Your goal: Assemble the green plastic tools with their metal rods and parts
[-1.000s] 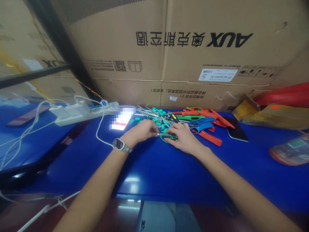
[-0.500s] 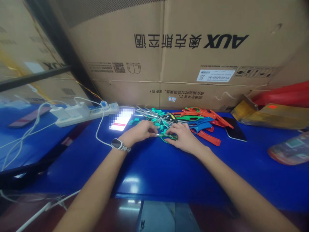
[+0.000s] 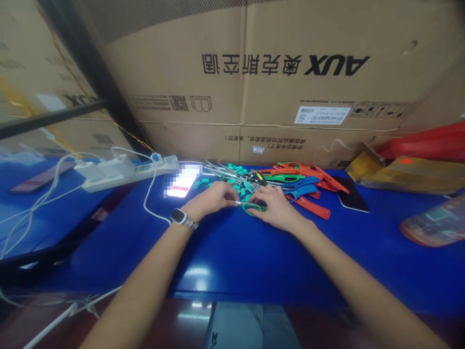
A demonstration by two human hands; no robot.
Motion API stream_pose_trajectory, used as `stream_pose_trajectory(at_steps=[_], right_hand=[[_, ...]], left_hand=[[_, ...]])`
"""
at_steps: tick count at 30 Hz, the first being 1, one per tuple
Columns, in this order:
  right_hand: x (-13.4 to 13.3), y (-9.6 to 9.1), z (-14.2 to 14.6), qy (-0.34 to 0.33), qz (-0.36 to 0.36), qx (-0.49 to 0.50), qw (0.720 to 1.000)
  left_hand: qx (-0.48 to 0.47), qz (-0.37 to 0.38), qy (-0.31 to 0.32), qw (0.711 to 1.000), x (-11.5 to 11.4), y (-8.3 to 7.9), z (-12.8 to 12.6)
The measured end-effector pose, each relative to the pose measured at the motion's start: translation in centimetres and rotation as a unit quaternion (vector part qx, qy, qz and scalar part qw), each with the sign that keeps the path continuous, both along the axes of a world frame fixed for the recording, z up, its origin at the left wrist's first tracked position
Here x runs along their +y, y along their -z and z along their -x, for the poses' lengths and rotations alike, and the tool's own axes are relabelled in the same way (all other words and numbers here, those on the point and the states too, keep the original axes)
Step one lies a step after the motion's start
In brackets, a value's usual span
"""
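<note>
My left hand (image 3: pixel 212 198) and my right hand (image 3: pixel 273 206) meet over a small pair of green-handled scissors (image 3: pixel 251 207) lying on the blue table (image 3: pixel 254 252). Fingers of the right hand curl round the green handle. The left hand's fingertips pinch at the metal blade end. A watch (image 3: pixel 179 216) is on my left wrist. Just behind the hands lies a heap of teal caps and metal blades (image 3: pixel 232 177), and to its right a pile of red, green and blue scissor handles (image 3: pixel 301 182).
A lit phone (image 3: pixel 182 180) on a white cable lies left of the heap. A white power strip (image 3: pixel 119 169) with chargers sits further left. A dark phone (image 3: pixel 350 196) lies right of the pile. Large cardboard boxes (image 3: pixel 276 82) wall off the back.
Both hands stay in place on the green scissors; only the camera view has shifted slightly.
</note>
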State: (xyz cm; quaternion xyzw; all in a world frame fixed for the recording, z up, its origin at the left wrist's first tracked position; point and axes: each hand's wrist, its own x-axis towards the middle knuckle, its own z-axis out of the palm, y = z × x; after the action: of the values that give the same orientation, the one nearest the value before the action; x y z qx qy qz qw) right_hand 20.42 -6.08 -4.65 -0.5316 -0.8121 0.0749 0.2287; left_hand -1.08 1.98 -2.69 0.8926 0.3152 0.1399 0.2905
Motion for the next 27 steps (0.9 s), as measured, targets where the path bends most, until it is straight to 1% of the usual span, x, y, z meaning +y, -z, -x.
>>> stream_pose_trajectory(at_steps=[3, 7, 13, 17, 22, 24, 27], right_hand=[[0.1, 0.1, 0.0, 0.0, 0.0, 0.001, 1.0], [0.2, 0.3, -0.1, -0.004, 0.0, 0.01, 1.0], [0.1, -0.1, -0.1, 0.008, -0.011, 0.07, 0.997], [0.2, -0.5, -0.6, 0.018, -0.025, 0.102, 0.994], [0.9, -1.3, -2.5, 0.09, -0.052, 0.126, 0.986], [1.0, -1.6, -3.6, 0.11, -0.068, 0.132, 0.983], [0.8, -1.6, -5.3, 0.137, -0.07, 0.109, 0.982]], left_hand=[[0.001, -0.002, -0.004, 1.0, 0.0, 0.1, -0.1], [-0.009, -0.013, -0.01, 1.0, -0.2, -0.1, -0.1], [-0.027, -0.063, 0.004, 0.998, -0.6, -0.4, -0.4], [-0.049, -0.09, 0.0, 0.995, -0.6, -0.4, -0.5], [-0.105, -0.11, -0.031, 0.988, -0.5, -0.7, -0.9], [-0.113, -0.122, -0.039, 0.985, -0.3, -1.1, -1.3], [-0.108, -0.14, -0.035, 0.984, 0.0, -1.8, -2.2]])
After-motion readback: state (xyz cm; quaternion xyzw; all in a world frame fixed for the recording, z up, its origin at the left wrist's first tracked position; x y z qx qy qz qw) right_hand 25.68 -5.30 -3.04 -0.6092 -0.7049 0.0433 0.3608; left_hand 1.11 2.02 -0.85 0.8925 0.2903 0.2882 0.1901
